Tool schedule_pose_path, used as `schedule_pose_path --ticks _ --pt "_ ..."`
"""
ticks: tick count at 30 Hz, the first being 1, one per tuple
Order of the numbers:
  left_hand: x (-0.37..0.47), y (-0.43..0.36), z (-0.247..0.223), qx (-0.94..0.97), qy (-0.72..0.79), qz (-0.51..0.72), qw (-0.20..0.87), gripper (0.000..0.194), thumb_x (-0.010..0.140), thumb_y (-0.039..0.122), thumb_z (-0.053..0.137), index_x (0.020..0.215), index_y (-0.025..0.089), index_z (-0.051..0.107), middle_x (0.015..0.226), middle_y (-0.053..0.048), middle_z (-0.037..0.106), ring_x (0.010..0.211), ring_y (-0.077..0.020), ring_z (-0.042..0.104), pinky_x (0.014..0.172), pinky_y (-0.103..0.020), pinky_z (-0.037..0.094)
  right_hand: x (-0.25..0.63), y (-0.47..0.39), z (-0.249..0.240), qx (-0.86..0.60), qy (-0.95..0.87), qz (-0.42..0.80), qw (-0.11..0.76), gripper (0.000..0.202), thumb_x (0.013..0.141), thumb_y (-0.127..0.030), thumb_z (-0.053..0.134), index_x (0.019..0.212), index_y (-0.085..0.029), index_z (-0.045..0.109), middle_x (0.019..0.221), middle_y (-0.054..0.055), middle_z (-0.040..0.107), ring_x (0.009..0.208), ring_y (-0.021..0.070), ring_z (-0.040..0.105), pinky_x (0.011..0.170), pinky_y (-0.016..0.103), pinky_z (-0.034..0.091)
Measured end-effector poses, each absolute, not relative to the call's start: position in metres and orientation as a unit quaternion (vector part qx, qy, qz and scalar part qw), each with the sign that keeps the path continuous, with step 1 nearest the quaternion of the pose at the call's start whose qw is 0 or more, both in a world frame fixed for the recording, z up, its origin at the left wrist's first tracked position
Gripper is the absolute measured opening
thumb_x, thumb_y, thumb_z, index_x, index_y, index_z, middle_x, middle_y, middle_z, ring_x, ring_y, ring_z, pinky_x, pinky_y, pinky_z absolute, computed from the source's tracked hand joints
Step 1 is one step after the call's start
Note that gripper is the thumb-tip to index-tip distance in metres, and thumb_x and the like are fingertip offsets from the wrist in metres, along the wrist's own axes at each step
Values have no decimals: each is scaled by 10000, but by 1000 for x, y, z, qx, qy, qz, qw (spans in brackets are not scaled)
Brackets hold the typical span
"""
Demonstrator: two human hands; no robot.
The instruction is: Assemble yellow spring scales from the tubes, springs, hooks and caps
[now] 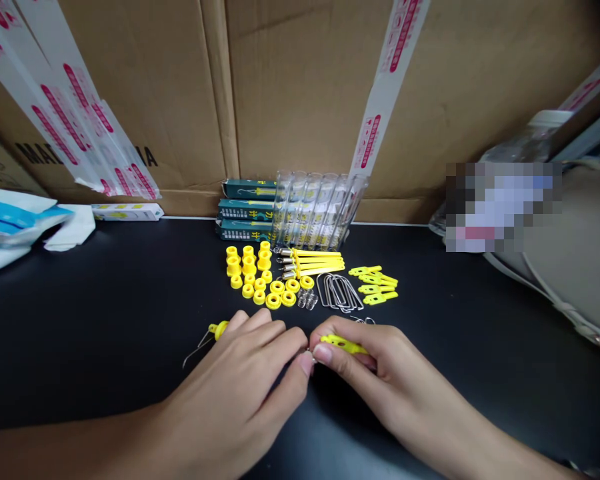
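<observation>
My left hand [253, 363] is closed around a piece whose yellow cap [221, 329] and bent wire hook [196, 351] stick out on the left; the rest is hidden under the fingers. My right hand [375, 370] pinches a flat yellow plastic tab [344, 344] with a hole in it. Between the thumb tips of both hands shows a small bit of metal [311, 355], too small to make out. Just beyond the hands lie bent wire hooks [341, 293], small coil springs [307, 298] and more flat yellow tabs [378, 290].
Yellow caps [249, 257] and rings [277, 288] are grouped behind the hands, beside yellow rods with springs [315, 262]. Clear tubes [315, 210] lean on green boxes [245, 211]. Cardboard [300, 87] walls the back; a bag [575, 233] sits right, packaging [20, 220] left.
</observation>
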State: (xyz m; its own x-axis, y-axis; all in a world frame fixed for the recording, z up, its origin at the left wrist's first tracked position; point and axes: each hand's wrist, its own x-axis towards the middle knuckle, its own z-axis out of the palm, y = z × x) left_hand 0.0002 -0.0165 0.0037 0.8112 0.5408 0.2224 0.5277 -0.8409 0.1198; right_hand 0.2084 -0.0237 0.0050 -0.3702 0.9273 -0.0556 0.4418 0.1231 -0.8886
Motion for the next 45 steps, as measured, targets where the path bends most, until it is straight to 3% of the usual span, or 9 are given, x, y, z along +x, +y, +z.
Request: schedule_pose_path --ticks 5,11,14,18,24,28,36,42,45 --pt "-3 -17 -2 962 247 120 8 375 937 43 287 1186 132 554 1118 -126 652 992 -292 567 977 -501 392 209 -20 9 -493 -649 517 261 376 981 -490 514 800 -187 643 689 -29 522 646 125 419 587 231 368" --pt "11 -11 2 935 315 114 114 364 1039 144 225 883 197 549 835 -25 598 740 -215 474 805 -392 370 211 -16 12 -468 -597 600 254 452 903 -604 596 728 -187 588 652 -58 401 569 97 279 491 217 273" --pt "14 -9 2 939 307 127 88 327 1039 157 275 842 192 535 805 -23 586 717 -214 444 723 -375 324 214 -17 12 -462 -584 624 239 470 898 -626 588 740 -183 587 626 -70 325 549 93 218 462 231 197" --pt "12 -11 -1 936 305 151 86 319 1040 162 314 800 194 522 769 -10 592 695 -202 465 655 -353 297 216 -17 13 -468 -599 610 224 414 936 -564 567 770 -186 597 609 -70 336 550 100 269 481 233 221" --pt "10 -12 7 845 408 186 290 121 1020 327 481 1116 289 545 832 70 709 810 -168 640 679 -271 411 214 -19 14 -482 -704 441 278 286 1007 -345 516 789 -202 633 719 -34 610 659 120 512 618 219 378" --pt "13 -7 22 767 439 179 432 114 975 363 555 936 258 572 634 102 696 594 -114 655 534 -205 407 215 -20 13 -470 -697 443 312 250 1005 -340 533 830 -217 663 782 -30 662 723 126 583 667 199 423" --pt "15 7 11 579 386 287 658 189 951 357 604 989 225 473 901 -29 783 564 -138 730 391 -130 425 216 -19 10 -509 -681 393 351 241 1035 -396 454 1002 -243 636 789 -37 597 638 111 486 583 217 389" --pt "12 15 -4 532 342 306 712 216 936 357 646 974 180 527 878 -63 780 530 -131 724 391 -122 447 215 -28 3 -505 -685 391 350 278 1077 -380 312 1179 -273 547 676 -65 450 566 121 394 530 238 335" --pt "12 12 -5 534 342 312 707 199 934 339 651 962 175 541 872 -60 780 559 -139 733 412 -133 463 213 -29 -1 -496 -701 380 343 257 1075 -314 317 1283 -287 464 715 -64 512 603 121 478 576 235 386"
